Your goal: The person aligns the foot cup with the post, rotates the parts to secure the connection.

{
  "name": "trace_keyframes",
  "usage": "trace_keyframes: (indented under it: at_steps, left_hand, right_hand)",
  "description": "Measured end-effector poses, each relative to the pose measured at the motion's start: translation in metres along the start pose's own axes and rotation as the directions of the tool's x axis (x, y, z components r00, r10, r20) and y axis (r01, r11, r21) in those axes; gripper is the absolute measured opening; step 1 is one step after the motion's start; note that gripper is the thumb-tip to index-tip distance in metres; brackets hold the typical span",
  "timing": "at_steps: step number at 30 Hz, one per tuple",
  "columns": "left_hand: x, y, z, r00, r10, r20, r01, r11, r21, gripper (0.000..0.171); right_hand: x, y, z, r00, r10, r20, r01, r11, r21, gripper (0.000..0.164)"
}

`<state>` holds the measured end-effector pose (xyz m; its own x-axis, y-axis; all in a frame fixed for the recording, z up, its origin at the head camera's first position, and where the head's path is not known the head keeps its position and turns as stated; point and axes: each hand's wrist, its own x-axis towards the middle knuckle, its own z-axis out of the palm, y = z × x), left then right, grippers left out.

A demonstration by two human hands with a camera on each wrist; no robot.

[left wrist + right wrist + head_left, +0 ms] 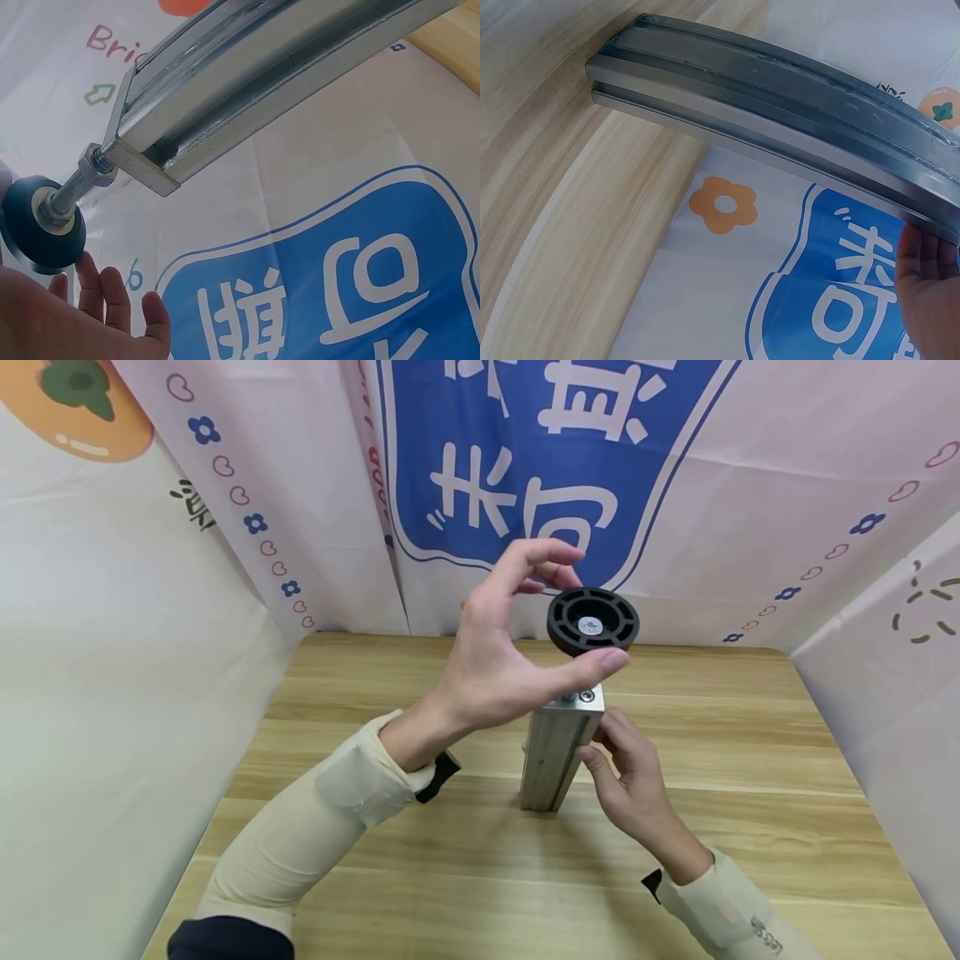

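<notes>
A silver aluminium profile (553, 758) stands upright on the wooden table, a flat end plate on its top. Above the plate sits a levelling foot (592, 623) with a round black ribbed pad and a screw in its centre. The left wrist view shows its threaded stem (69, 191) and a hex nut (98, 165) close against the plate. My left hand (495, 664) curls round the pad, thumb at the near rim and fingertips at the far rim. Lower down, my right hand (633, 781) grips the profile near its top, thumb on one side and fingers behind.
The wooden table (420, 868) has a printed white cloth (315, 527) hanging behind it, with a large blue sign. Pale cloth walls (82, 710) close in both sides. Each sleeve cuff carries a small black piece, such as the left strap (438, 777).
</notes>
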<state>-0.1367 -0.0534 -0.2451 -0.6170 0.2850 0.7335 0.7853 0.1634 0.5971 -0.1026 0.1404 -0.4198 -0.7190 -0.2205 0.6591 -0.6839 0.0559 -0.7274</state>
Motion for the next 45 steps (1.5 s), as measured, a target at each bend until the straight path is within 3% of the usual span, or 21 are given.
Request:
trace_keyframes:
  at_steps: [13,23,28,36,45]
  left_hand:
    - [-0.001,-0.0049,-0.004,0.997,0.01,0.077,0.004,0.983,-0.181,0.06]
    - [-0.0004,-0.007,-0.0032,0.976,0.026,0.217,0.043,0.951,-0.307,0.049]
    - [0.0003,-0.0049,-0.0036,0.972,0.019,0.235,0.044,0.964,-0.262,0.058]
    - [0.001,-0.0019,-0.0029,0.998,0.009,0.061,-0.002,0.994,-0.111,0.067]
    - [0.0009,-0.002,-0.002,1.0,-0.001,0.031,0.001,1.0,-0.002,0.083]
  right_hand:
    - [-0.0007,-0.0012,0.0002,1.0,0.022,0.005,-0.021,1.0,-0.003,0.033]
    - [0.0004,-0.0022,0.0004,0.999,0.039,0.0,-0.039,0.999,-0.001,0.033]
    - [-0.0002,-0.0025,0.0005,0.999,0.038,-0.001,-0.038,0.999,-0.003,0.031]
    - [-0.001,-0.0018,0.0004,1.0,0.032,-0.001,-0.032,1.0,0.0,0.033]
    - [-0.0013,-0.0027,-0.0002,0.999,0.04,0.006,-0.04,0.999,-0.011,0.034]
